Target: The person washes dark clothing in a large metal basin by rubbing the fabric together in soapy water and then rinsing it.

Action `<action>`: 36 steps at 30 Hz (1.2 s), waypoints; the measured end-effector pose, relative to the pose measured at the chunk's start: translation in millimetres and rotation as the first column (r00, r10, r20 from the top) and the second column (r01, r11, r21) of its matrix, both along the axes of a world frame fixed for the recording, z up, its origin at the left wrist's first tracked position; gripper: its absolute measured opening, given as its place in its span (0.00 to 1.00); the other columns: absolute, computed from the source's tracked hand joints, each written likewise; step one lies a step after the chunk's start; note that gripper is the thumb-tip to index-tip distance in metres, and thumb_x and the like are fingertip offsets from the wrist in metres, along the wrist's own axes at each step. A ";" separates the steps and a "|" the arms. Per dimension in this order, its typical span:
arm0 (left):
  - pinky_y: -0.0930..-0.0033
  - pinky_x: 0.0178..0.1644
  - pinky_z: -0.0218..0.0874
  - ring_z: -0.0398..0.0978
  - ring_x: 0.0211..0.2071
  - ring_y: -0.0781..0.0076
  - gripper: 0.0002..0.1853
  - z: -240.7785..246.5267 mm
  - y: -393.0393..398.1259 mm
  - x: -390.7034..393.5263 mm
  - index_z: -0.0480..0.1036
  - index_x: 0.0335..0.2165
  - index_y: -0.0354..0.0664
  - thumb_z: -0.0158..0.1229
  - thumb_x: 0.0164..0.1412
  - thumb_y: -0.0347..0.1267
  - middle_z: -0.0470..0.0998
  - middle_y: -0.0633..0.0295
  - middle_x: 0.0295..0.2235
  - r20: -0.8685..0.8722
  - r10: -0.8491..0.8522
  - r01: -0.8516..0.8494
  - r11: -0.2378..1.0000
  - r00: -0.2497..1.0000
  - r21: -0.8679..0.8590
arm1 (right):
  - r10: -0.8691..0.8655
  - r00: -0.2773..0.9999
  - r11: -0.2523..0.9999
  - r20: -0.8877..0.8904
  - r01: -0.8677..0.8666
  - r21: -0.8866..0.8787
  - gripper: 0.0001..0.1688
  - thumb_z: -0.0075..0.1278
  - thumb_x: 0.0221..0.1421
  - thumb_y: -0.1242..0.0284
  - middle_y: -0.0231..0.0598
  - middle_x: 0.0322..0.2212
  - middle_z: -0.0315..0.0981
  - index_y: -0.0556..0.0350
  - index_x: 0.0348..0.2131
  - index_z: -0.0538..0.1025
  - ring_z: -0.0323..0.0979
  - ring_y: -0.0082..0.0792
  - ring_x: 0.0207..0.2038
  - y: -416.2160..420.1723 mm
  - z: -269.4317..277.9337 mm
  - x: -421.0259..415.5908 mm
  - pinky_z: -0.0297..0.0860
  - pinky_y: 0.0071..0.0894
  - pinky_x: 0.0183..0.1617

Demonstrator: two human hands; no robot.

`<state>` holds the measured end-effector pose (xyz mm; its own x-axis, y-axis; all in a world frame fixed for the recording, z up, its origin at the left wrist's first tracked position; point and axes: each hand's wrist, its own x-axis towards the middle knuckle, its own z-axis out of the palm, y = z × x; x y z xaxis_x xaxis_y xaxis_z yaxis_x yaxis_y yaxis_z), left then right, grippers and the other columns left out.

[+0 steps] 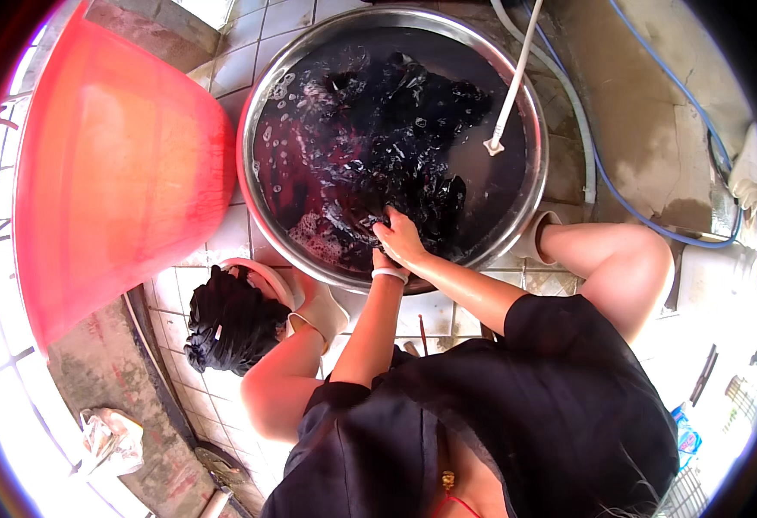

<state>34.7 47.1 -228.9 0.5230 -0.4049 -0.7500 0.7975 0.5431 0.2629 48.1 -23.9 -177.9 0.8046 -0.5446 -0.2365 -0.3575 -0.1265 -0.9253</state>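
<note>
A wide metal basin [542,142] holds dark water with black wet cloth [411,110] in it, and some foam floats at its left side. Both hands are together over the near part of the basin. My right hand [400,238] rests over my left, its fingers closed on the black cloth. My left hand [382,260], with a white band at the wrist, lies lower at the cloth and is mostly hidden by the right, so its grip cannot be made out. A white stick with a star-shaped end [494,147] slants over the basin's right side.
A large red plastic tub [119,168] leans at the left. Black cloth [236,324] fills a small pink basin [278,281] beside my left foot. A grey hose [579,116] and a blue hose [624,201] run along the right. A plastic bag [113,440] lies on the ledge.
</note>
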 end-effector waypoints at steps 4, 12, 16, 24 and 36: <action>0.48 0.31 0.61 0.66 0.43 0.63 0.32 27.1 -18.0 -4.9 0.59 0.51 0.45 0.28 0.60 0.55 0.66 0.59 0.47 -0.222 -0.467 0.515 0.725 0.856 0.457 | -0.044 0.993 0.992 -0.111 0.030 -0.119 0.18 0.44 0.41 0.69 0.61 0.28 0.70 0.62 0.33 0.72 0.68 0.58 0.37 -51.7 -33.4 -13.4 0.64 0.47 0.42; 0.58 0.42 0.61 0.71 0.38 0.48 0.30 129.8 55.7 56.6 0.70 0.33 0.34 0.59 0.40 0.51 0.74 0.45 0.31 -0.247 -0.858 -0.125 -0.213 -0.450 0.969 | 0.211 0.883 0.950 -0.418 -0.286 -0.125 0.11 0.45 0.36 0.72 0.51 0.15 0.71 0.65 0.18 0.74 0.73 0.41 0.16 -149.1 56.2 -9.8 0.70 0.36 0.22; 0.56 0.43 0.61 0.70 0.37 0.47 0.21 229.8 58.6 102.8 0.69 0.32 0.34 0.53 0.42 0.41 0.72 0.44 0.33 -0.235 -0.886 -0.428 -0.046 -0.400 0.903 | 0.400 0.833 0.782 -0.382 -0.528 -0.331 0.13 0.46 0.37 0.69 0.42 0.09 0.70 0.59 0.10 0.74 0.70 0.32 0.12 -163.4 186.1 39.8 0.69 0.29 0.19; 0.61 0.36 0.65 0.73 0.30 0.55 0.15 479.3 36.2 144.4 0.73 0.31 0.41 0.55 0.43 0.36 0.75 0.50 0.27 -0.114 -0.993 -0.798 -0.048 -0.026 0.600 | 0.243 0.960 0.892 0.138 -0.165 -0.421 0.16 0.50 0.36 0.65 0.39 0.07 0.63 0.59 0.09 0.68 0.60 0.30 0.08 -159.4 443.4 64.5 0.52 0.30 0.11; 0.66 0.44 0.62 0.73 0.38 0.62 0.25 346.3 31.5 159.6 0.73 0.40 0.44 0.60 0.40 0.43 0.76 0.53 0.35 -0.091 -0.996 -0.458 -0.077 -0.008 0.886 | 0.400 0.906 0.880 0.140 -0.338 -0.333 0.22 0.54 0.43 0.56 0.32 0.08 0.61 0.56 0.16 0.68 0.57 0.23 0.08 -172.6 283.1 69.8 0.53 0.22 0.12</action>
<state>194.3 78.6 117.4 0.8482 -0.5258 -0.0644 -0.4885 -0.8234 0.2887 117.9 -196.4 105.3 0.9734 -0.2173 0.0731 -0.0439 -0.4895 -0.8709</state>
